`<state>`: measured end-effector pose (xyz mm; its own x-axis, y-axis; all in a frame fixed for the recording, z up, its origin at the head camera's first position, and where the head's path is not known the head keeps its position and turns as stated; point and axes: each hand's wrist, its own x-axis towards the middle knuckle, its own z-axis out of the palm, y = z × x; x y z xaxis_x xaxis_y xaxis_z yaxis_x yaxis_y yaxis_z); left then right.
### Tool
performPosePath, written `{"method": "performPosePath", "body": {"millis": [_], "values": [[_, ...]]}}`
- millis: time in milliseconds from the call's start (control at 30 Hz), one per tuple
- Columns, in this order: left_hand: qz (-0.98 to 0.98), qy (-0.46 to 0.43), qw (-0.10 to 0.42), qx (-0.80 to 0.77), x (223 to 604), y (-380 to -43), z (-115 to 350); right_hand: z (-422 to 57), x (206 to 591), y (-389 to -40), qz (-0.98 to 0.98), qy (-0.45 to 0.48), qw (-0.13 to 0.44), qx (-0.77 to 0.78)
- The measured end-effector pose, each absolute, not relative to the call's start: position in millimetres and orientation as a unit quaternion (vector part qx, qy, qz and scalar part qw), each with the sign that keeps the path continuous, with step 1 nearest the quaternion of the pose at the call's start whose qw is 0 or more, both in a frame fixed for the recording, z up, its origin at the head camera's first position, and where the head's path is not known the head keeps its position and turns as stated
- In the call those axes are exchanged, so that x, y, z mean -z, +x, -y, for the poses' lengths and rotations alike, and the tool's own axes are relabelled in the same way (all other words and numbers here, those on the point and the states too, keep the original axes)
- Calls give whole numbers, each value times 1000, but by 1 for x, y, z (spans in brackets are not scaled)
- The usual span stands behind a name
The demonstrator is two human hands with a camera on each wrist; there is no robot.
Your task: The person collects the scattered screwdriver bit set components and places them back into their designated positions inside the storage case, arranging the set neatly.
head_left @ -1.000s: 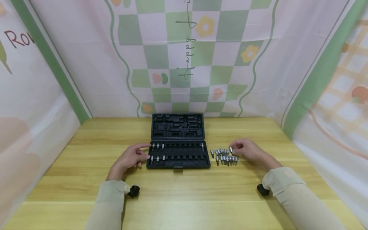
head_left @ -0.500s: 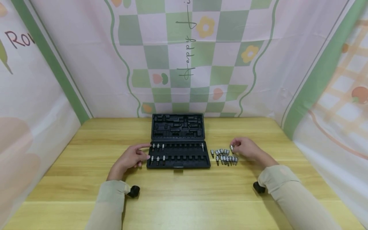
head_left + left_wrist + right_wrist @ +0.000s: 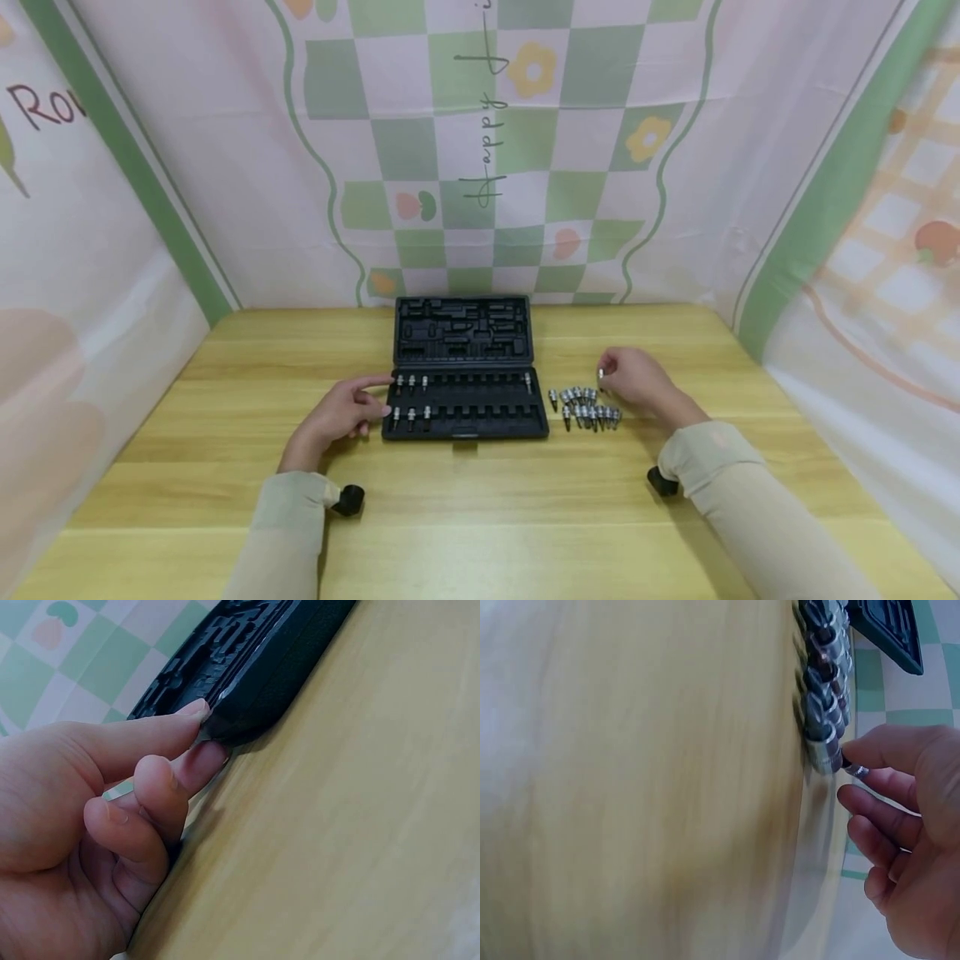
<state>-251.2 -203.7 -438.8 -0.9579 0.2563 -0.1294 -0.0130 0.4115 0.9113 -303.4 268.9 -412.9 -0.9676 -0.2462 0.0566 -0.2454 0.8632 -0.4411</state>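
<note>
An opened black plastic case (image 3: 480, 396) lies on the table, its lid behind its tray. Several silver bit sockets with dark tips, such as one bit socket (image 3: 412, 415), sit in slots at the tray's left end, and one more bit socket (image 3: 528, 383) near its right end. My left hand (image 3: 341, 412) rests its thumb and straight index finger against the case's left edge; its other fingers bend loosely. Between right thumb and index finger, my right hand (image 3: 637, 379) pinches a bit socket (image 3: 856, 772), just behind a group of loose bit sockets (image 3: 585, 398).
The wooden table (image 3: 465, 517) runs back to a patterned cloth (image 3: 480, 150) hanging behind the case. More cloth hangs along both sides. A small black device (image 3: 349, 500) is on the left wrist, another black device (image 3: 663, 481) on the right.
My right hand has moved back, away from the loose group, with the pinched bit socket in its fingertips. The left hand stays at the case's edge.
</note>
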Motion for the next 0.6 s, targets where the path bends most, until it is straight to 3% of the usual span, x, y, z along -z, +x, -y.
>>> {"method": "performPosePath", "body": {"millis": [600], "values": [[-828, 72, 126, -542, 441, -251, 204, -253, 416, -307, -957, -99, -38, 270]]}}
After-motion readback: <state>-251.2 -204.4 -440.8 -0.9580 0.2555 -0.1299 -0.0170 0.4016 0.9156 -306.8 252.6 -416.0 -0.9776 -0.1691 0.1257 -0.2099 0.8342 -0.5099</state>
